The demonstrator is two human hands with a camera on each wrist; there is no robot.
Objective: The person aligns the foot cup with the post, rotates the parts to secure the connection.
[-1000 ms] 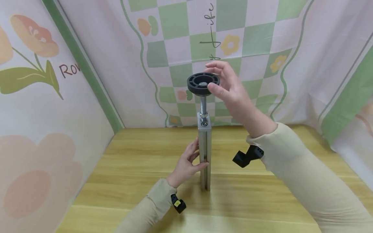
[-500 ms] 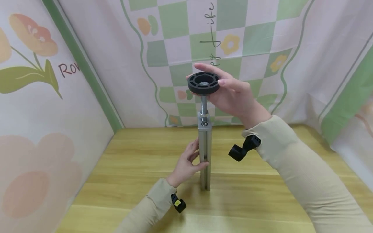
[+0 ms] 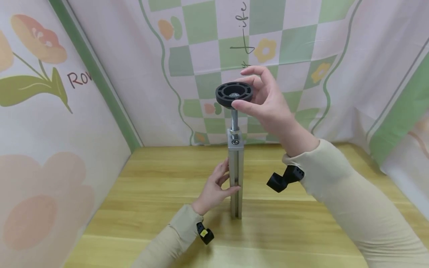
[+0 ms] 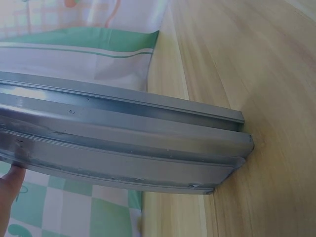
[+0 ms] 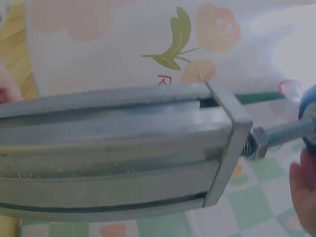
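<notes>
An aluminium profile (image 3: 236, 175) stands upright on the wooden table, seen close up in both wrist views. A metal end plate (image 3: 235, 142) caps it, and a threaded rod (image 3: 234, 119) with a hex nut (image 3: 234, 131) rises from that plate. On top of the rod sits a round black levelling foot (image 3: 222, 98), its ribbed side facing up. My left hand (image 3: 211, 193) grips the profile at mid-height, thumb across the near side. With my right hand (image 3: 269, 102) I hold the foot's rim, thumb at the front and fingers curled at the right and behind.
The wooden table (image 3: 161, 175) spreads out around the profile. Behind it hangs a green and white checked curtain (image 3: 298, 48), and a flowered curtain (image 3: 50, 123) closes off the left side.
My right hand shifts left round the foot with fingers reaching behind it, then swings back right, thumb now on the front rim. The left hand and the profile stay in place.
</notes>
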